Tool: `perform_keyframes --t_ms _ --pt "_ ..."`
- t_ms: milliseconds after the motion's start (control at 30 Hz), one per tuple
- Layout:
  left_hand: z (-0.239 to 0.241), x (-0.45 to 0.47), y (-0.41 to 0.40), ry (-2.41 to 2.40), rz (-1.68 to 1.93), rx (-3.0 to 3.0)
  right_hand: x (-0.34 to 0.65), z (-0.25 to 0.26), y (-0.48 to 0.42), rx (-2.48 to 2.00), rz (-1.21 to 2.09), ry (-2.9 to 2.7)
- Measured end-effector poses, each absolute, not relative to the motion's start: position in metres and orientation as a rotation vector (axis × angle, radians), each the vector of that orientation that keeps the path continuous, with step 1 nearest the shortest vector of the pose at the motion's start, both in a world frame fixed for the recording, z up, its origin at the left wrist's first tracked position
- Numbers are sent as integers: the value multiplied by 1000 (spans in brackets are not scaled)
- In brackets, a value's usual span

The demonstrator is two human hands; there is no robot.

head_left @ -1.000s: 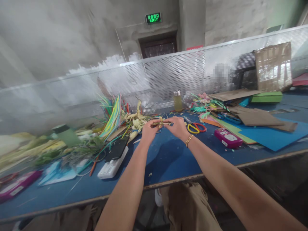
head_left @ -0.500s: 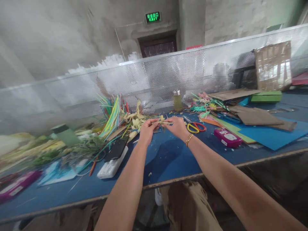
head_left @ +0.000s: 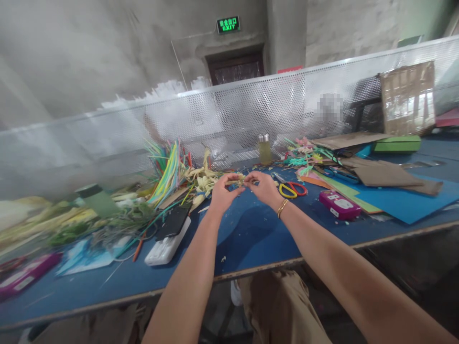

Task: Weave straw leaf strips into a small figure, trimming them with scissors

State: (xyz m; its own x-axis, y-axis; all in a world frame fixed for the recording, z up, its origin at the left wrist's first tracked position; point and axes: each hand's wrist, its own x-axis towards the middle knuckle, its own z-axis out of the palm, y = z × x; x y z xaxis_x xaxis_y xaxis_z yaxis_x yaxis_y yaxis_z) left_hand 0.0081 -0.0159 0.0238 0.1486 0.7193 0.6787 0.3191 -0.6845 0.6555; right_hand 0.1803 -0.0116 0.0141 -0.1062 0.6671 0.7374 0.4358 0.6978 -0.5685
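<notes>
The pale leaf strip [head_left: 235, 180] runs 9-to-3 just above the worktop [head_left: 247, 234]. The left hand [head_left: 221, 195] and right hand [head_left: 264, 188] each pinch one end with their fingertips.

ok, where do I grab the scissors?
Probably take the scissors by the yellow and red handle loops, from above on the right. They lie flat on the table, loops rightward, blades pointing left toward the right hand, which pinches a straw piece.
</notes>
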Motion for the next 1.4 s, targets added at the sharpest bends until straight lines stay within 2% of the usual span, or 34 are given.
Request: perform_keyframes --t_ms 667,933,1133,1400 --pt "27 17 -34 1538 1541 2239 178 15 -13 -909 188 -1852" --pt "25 15 -29 1424 1606 2181 180 15 -11 -892 180 -1805" --pt "22 12 -23 1141 1561 2223 182 14 -10 -847 249 -1782" --pt "22 11 -20 974 1517 2081 183 18 -13 -964 140 -1824"
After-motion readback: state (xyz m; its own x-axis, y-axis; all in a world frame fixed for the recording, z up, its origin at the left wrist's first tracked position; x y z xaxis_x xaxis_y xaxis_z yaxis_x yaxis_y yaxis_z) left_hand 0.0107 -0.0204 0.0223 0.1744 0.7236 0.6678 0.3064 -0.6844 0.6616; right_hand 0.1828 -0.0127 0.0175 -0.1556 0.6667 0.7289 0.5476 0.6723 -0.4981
